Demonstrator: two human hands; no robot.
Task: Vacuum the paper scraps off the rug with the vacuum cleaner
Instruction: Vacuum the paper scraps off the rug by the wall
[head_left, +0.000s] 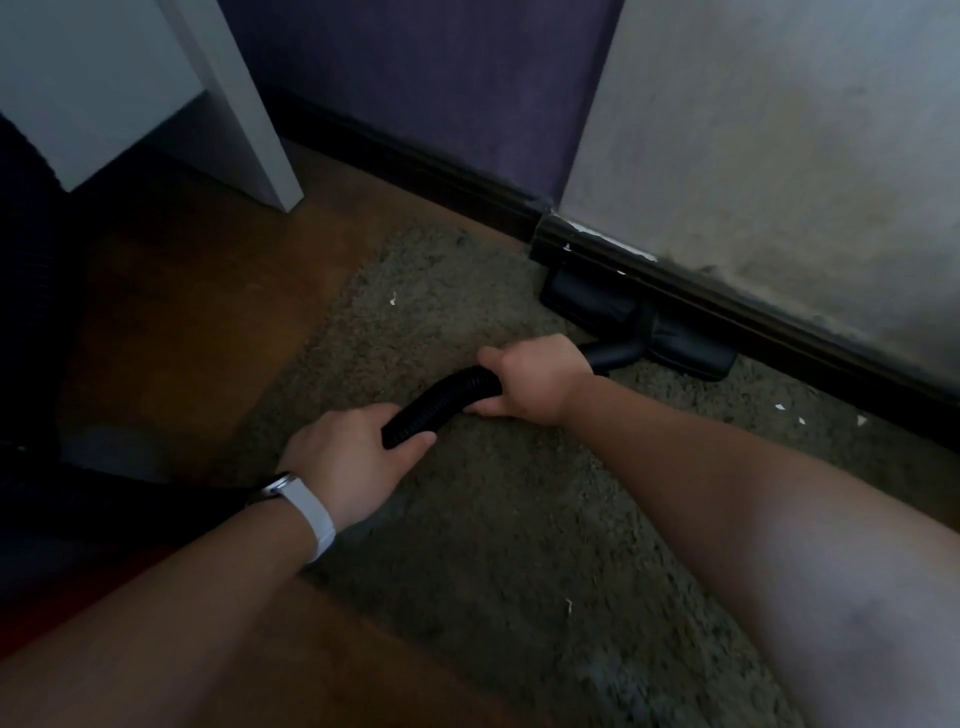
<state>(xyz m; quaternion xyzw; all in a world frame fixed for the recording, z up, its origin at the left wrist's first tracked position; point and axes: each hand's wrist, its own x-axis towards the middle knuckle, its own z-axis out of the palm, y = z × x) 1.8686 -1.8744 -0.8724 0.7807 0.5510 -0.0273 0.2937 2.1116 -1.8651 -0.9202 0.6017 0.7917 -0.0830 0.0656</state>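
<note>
head view: your left hand (353, 457) is wrapped round the lower end of the black ribbed hose (441, 405). your right hand (535, 379) is curled round its upper end, where it meets the rigid tube. the floor head (639, 322) sits at the far edge of the rug (519, 519), touching or just short of the baseboard (779, 312). it's dim and blurred there, so i can't tell if the head lies flat on the pile.

risks:
- push forward and the head rams the baseboard, which already shows white chips.
- the hose bows between your hands. squeeze them closer and it may kink and choke suction.
- drag hard toward the left edge and the rug could ruck up over the wood floor (208, 291).
- scraps are scattered and easy to miss: one paper scrap (393, 298) far left of the head, a few small scraps (862, 420) near the baseboard on the right, and one near scrap (569, 605) close to you. a single pass likely won't catch them all.

room:
- the far side is closed by the baseboard and wall.
- the left has the rug edge, then bare floor, with the white desk leg (249, 114) well apart.
- open rug lies toward you and to the right, so pull back and sweep sideways rather than push ahead.
</note>
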